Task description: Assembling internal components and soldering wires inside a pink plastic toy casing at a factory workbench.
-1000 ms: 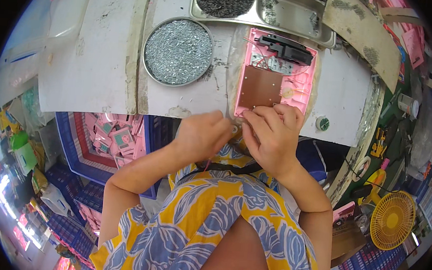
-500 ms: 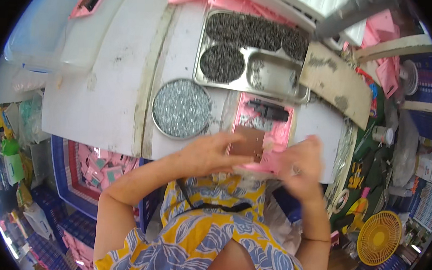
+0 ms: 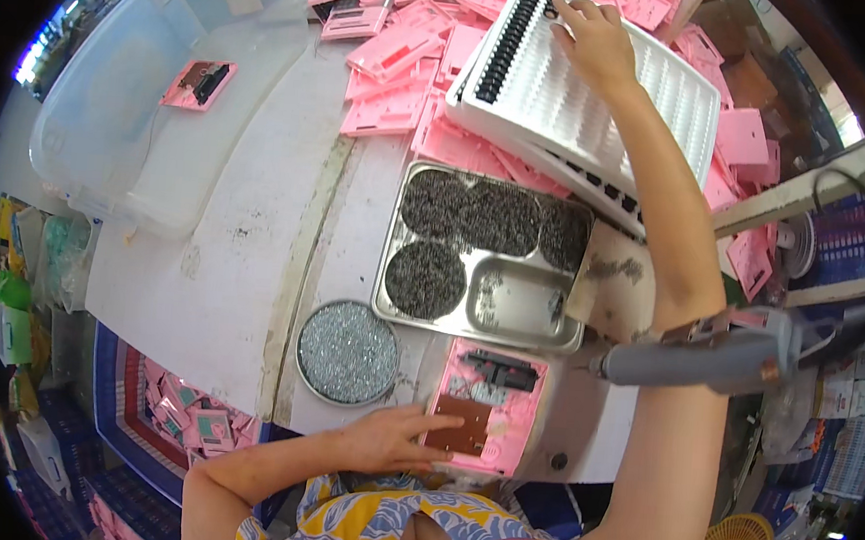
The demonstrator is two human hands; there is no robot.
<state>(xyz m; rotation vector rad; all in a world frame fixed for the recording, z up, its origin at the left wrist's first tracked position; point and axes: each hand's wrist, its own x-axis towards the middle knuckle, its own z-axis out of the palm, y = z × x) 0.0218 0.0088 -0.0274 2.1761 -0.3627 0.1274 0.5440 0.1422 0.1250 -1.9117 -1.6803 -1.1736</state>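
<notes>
My left hand rests with fingers spread on a brown board in the lower part of an open pink plastic case. A black mechanism is in the upper part of that case. Far off, my right hand reaches over a white ribbed tray. Its thumb and fingertips close around a small black part, beside a row of similar black parts. A grey electric screwdriver hangs in front of my right forearm, its tip towards the case.
A metal tray with piles of small dark screws lies beyond the case. Left of the case stands a round dish of silvery pieces. Pink casings pile up at the back. A clear bin holds one pink unit.
My right hand has moved from beside the pink case to the white tray at the back. My left hand stays at the case. The view has shifted, bringing more of the back into sight.
</notes>
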